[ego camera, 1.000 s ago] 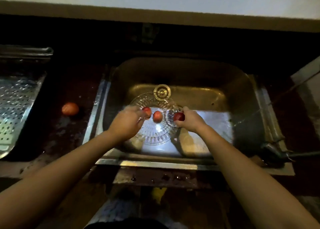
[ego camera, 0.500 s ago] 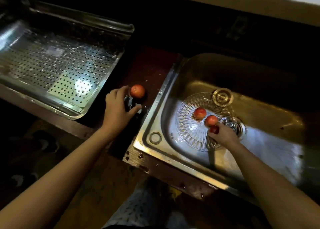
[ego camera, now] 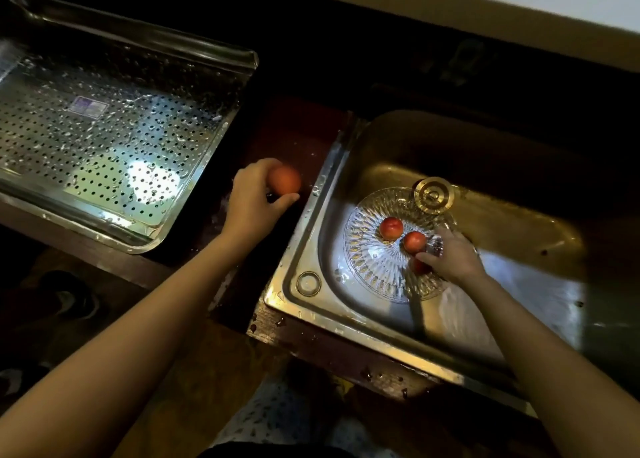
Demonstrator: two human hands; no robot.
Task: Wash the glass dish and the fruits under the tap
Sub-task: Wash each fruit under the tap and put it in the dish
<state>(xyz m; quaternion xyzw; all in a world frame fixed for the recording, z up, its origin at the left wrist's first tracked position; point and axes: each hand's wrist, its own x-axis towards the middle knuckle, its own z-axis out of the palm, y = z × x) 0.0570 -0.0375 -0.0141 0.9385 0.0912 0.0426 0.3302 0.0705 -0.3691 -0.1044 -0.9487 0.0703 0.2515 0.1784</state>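
Note:
A patterned glass dish (ego camera: 374, 260) lies in the steel sink (ego camera: 311, 235). Two red fruits (ego camera: 391, 228) (ego camera: 414, 241) sit on the dish. My right hand (ego camera: 450, 258) rests at the dish's right side and holds a third red fruit (ego camera: 419, 267), mostly hidden under my fingers. On the dark counter left of the sink, my left hand (ego camera: 251, 197) curls around an orange-red fruit (ego camera: 284, 179), with fingers above and thumb below it. No tap or running water is plainly visible.
A perforated steel draining tray (ego camera: 104, 138) lies on the counter at the left. A round brass drain cover (ego camera: 433, 194) sits behind the dish. The counter strip (ego camera: 298, 135) between tray and sink is wet. The wall runs along the back.
My left hand left the dish, reached to the counter fruit and now wraps around it. My view swung left. My right hand stays at the dish with its fruit.

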